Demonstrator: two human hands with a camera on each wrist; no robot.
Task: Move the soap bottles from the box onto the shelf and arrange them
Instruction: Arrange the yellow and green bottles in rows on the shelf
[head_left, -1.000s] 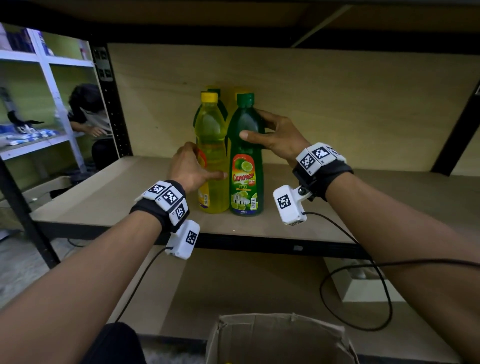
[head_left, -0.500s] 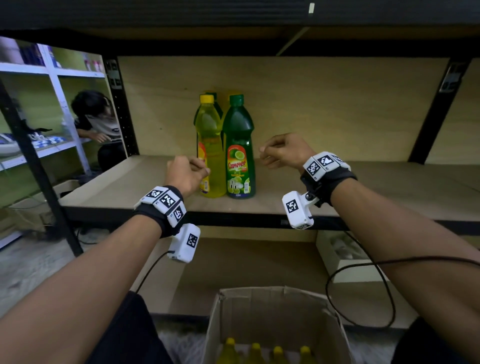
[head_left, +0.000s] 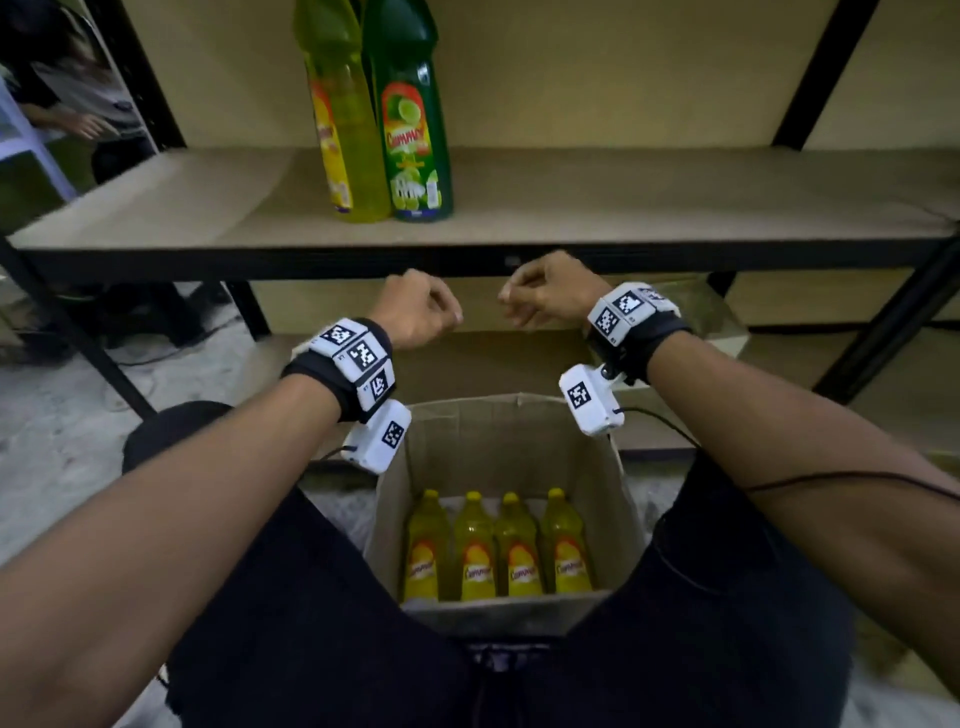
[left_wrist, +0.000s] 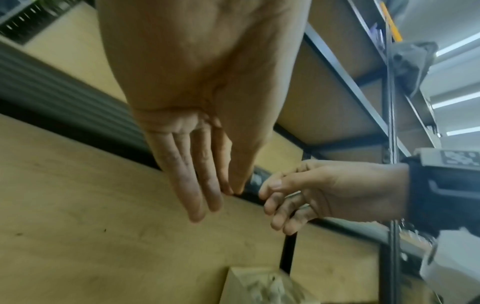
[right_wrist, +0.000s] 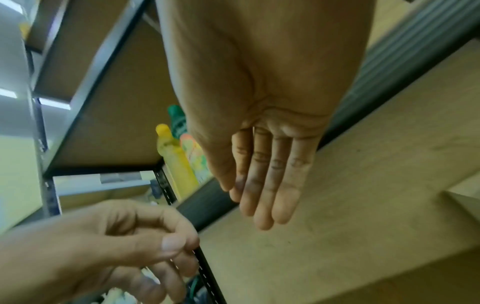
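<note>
A yellow soap bottle (head_left: 345, 135) and a green one (head_left: 414, 130) stand upright side by side on the wooden shelf (head_left: 623, 202), with more bottles hidden behind them. Both also show in the right wrist view, the yellow bottle (right_wrist: 176, 162) in front of the green bottle (right_wrist: 178, 121). Below, an open cardboard box (head_left: 519, 431) sits between my knees with several yellow bottles (head_left: 475, 551) upright in a row. My left hand (head_left: 421, 312) and right hand (head_left: 545, 296) hang empty just below the shelf's front edge, above the box, fingers loosely curled.
Black metal uprights (head_left: 810, 73) frame the shelf. A lower wooden shelf (head_left: 519, 358) lies behind the box. Another person (head_left: 67, 109) sits at the far left. A black cable (head_left: 831, 475) runs along my right forearm.
Both hands have let go of the bottles on the shelf and dropped below its front edge. The view has tilted down, so the box and its bottles now show.
</note>
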